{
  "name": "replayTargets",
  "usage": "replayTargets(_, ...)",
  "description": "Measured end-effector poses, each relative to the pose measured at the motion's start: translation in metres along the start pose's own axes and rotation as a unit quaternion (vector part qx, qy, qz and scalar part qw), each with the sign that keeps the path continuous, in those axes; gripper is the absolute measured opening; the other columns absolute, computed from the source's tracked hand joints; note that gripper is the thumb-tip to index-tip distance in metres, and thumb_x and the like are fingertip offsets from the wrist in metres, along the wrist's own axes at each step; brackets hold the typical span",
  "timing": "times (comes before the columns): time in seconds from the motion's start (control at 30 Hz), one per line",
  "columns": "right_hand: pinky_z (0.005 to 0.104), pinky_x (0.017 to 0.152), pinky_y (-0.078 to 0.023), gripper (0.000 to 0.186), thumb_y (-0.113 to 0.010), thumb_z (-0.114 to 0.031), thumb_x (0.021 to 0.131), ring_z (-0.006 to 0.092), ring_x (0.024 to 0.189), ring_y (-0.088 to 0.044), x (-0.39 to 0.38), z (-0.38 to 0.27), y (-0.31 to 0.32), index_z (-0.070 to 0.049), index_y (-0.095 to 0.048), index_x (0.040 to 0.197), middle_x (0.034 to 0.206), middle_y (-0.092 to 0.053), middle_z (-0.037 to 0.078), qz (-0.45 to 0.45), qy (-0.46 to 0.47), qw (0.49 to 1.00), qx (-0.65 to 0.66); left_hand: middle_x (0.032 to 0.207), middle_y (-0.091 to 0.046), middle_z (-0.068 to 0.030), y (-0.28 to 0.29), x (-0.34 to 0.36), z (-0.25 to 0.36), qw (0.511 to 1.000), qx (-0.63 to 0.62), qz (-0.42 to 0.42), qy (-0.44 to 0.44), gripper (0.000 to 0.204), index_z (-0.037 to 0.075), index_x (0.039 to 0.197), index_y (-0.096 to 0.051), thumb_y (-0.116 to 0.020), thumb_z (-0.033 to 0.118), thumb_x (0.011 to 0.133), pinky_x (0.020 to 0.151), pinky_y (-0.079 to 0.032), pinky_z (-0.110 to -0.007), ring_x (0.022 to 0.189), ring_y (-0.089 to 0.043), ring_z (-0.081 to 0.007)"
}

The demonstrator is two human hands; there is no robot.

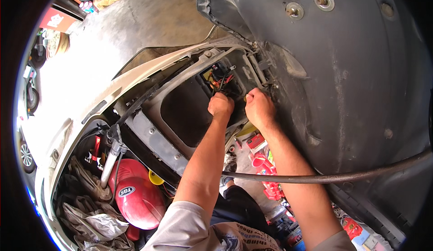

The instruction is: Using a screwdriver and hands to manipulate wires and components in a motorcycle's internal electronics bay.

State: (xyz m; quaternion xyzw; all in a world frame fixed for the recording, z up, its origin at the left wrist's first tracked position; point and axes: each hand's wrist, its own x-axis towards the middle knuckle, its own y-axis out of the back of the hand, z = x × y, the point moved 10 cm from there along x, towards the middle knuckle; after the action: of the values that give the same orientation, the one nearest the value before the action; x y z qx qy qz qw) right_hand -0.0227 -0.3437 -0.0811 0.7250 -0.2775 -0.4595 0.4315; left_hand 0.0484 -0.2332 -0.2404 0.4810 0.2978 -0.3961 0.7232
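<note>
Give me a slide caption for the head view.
Left hand and right hand, close to exposed wires, beside a raised dark seat.

The wires (229,78) form a loose tangle of red, orange and dark strands, bunched and bent rather than laid straight, their lower ends hidden from view. They sit in a small, roughly rectangular opening (201,85) with a dark raised rim and a patch of yellow inside. This opening lies at the upper right of a dusty, dark grey storage bin (180,115), whose deep hollow faces upward.
</note>
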Motion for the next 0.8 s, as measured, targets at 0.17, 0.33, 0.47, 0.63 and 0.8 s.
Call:
replayTargets(0.17, 0.0482, 0.081, -0.048, 0.016, -0.056, -0.020, 0.090, 0.0384, 0.093, -0.061, 0.003, 0.003, 0.000, -0.006, -0.058, 0.096, 0.095, -0.064, 0.018, -0.005, -0.008, 1.000, -0.009, 0.106, -0.068, -0.0161, 0.005, -0.010, -0.002, 0.998, -0.045, 0.014, 0.027, 0.035, 0.005, 0.100, -0.070, -0.066, 0.033, 0.079, 0.086, -0.053, -0.039, 0.100, -0.066, -0.0304)
replayTargets(0.33, 0.0484, 0.080, -0.048, 0.016, -0.057, -0.020, 0.090, 0.0380, 0.093, -0.061, 0.005, -0.003, 0.000, -0.006, -0.058, 0.096, 0.096, -0.064, 0.017, -0.002, -0.002, 1.000, -0.008, 0.106, -0.068, -0.0171, 0.004, -0.006, -0.010, 0.996, -0.050, 0.018, 0.065, 0.037, 0.004, 0.099, -0.069, -0.066, 0.034, 0.078, 0.086, -0.053, -0.040, 0.101, -0.066, -0.0305)
replayTargets(0.47, 0.0484, 0.080, -0.048, 0.016, -0.057, -0.020, 0.089, 0.0379, 0.093, -0.061, 0.007, -0.003, 0.000, -0.006, -0.058, 0.096, 0.096, -0.064, 0.017, -0.005, -0.002, 1.000, -0.005, 0.109, -0.067, -0.0171, -0.003, 0.004, -0.014, 0.997, -0.046, -0.011, 0.063, 0.039, 0.004, 0.102, -0.067, -0.065, 0.035, 0.078, 0.087, -0.052, -0.040, 0.103, -0.065, -0.0301)
replayTargets(0.63, 0.0483, 0.080, -0.048, 0.016, -0.057, -0.020, 0.089, 0.0384, 0.094, -0.061, 0.006, -0.003, 0.002, -0.005, -0.058, 0.095, 0.096, -0.063, 0.018, 0.003, 0.008, 1.000, -0.003, 0.113, -0.066, -0.0174, -0.004, 0.003, -0.011, 0.998, -0.027, -0.020, 0.061, 0.042, 0.005, 0.107, -0.065, -0.063, 0.035, 0.078, 0.089, -0.051, -0.040, 0.105, -0.064, -0.0295)
replayTargets(0.8, 0.0460, 0.080, -0.048, 0.015, -0.058, -0.019, 0.089, 0.0378, 0.094, -0.061, 0.006, -0.002, 0.003, -0.005, -0.059, 0.094, 0.095, -0.064, 0.017, 0.013, 0.004, 1.000, 0.000, 0.109, -0.067, -0.0176, 0.001, -0.002, -0.009, 0.997, -0.036, -0.009, 0.070, 0.039, 0.004, 0.103, -0.068, -0.064, 0.034, 0.078, 0.087, -0.052, -0.039, 0.104, -0.065, -0.0299)
